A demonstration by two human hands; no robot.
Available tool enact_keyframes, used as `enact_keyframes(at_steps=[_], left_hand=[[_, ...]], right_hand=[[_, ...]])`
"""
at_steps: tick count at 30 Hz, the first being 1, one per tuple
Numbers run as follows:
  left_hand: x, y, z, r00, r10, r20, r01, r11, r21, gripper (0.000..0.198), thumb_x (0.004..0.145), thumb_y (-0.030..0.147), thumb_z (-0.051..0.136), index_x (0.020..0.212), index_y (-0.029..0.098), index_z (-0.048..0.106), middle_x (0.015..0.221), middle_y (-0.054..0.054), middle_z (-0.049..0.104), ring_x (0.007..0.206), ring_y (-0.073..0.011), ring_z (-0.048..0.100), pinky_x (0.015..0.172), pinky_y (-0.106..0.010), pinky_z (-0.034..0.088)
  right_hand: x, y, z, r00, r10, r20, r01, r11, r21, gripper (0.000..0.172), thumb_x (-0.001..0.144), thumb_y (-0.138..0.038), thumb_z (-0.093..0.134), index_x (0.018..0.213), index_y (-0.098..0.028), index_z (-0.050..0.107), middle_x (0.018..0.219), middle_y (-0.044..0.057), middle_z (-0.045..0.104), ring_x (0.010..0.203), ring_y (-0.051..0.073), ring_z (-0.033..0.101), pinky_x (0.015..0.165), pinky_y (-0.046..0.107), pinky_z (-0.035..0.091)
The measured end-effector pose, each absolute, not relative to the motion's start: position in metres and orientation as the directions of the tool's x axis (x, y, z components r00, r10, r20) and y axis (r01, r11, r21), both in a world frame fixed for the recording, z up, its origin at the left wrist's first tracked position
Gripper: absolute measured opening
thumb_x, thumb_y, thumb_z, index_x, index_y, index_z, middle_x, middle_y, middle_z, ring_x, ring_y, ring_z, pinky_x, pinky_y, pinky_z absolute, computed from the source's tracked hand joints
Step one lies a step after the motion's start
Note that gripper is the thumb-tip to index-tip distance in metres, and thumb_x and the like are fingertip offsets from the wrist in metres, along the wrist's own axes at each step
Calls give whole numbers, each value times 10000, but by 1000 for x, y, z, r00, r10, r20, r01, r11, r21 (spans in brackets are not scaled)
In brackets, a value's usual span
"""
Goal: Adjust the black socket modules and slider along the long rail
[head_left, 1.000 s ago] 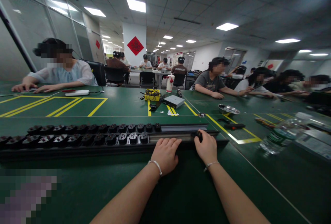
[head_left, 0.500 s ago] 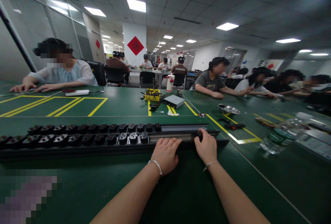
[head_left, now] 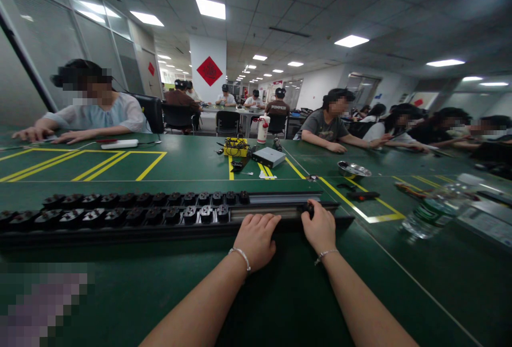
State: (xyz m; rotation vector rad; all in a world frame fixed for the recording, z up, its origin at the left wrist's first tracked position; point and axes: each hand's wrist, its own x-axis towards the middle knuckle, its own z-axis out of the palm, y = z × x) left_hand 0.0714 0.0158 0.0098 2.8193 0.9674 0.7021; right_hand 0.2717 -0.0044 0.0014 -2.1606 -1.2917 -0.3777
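Note:
A long black rail [head_left: 276, 198] lies across the green table in front of me, with two rows of several black socket modules [head_left: 152, 208] filling its left part. My left hand [head_left: 256, 240] rests on the rail's near edge, fingers curled down over it. At the right part of the near channel my right hand [head_left: 319, 227] pinches a small black module [head_left: 308, 209].
A person in a light top [head_left: 96, 112] sits across on the left, others [head_left: 334, 123] on the right. A yellow box [head_left: 236, 147], a grey box [head_left: 269, 156], a metal dish [head_left: 354, 169] and a plastic bottle [head_left: 434, 208] lie on the table.

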Motion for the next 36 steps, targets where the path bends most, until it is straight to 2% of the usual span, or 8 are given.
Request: enact_keyframes(at_steps=[8,16,36], left_hand=[[71,16,11,697,599,393,553,-799,236,545,728,257,492,1259,260,371,1267,-7,476,1096,-208,413,956,-391,271],[71,15,12,695,608,383,575,-790,211,543,732,261,503,1258,265,366,1253,-11,480,1085,-207,421,955,-390,281],[71,14,13,701,607,375,580,-791,196,538,735,241,497,1256,260,368,1266,-19,471,1114,-207,408,956,-383,276]], right_hand=[[271,-6,2,478,708,520,877,-356,-322,407,760,-258,391,1127,-128,506,1026,98,601,958,216,516,914,357,305],[271,-8,1,512,711,483,859,-431,-276,474,771,-303,363,1208,-140,450,1196,112,511,1175,238,380,1001,416,203],[273,-6,2,529,711,464,848,-412,-334,457,767,-288,356,1183,-137,472,1154,105,544,1114,227,437,990,401,211]])
